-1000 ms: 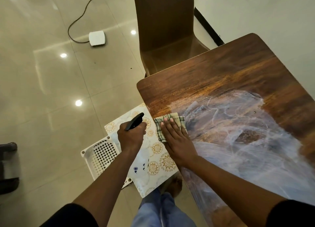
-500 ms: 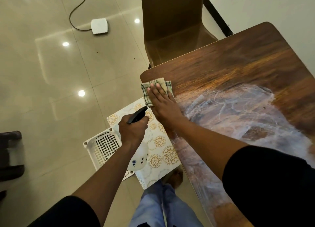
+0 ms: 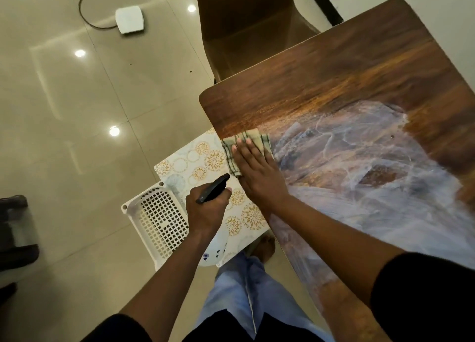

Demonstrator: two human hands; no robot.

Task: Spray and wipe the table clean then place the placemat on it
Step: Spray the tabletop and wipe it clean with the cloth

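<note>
The left hand [image 3: 205,208] and forearm hide most of the spray bottle [image 3: 214,249]. The right hand [image 3: 257,172] covers much of the cloth [image 3: 232,159]. The table [image 3: 334,71] runs off the right edge.

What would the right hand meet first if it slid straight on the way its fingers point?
Probably nothing: past the right hand and checked cloth, only bare table, then its far-left edge.

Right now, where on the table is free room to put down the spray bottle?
The table has bare dry wood along its far side, between the chair and the foamy smear. The near-left edge is crowded: the right hand presses the cloth there. The left hand holds the spray bottle off the table, above the placemat.
</note>
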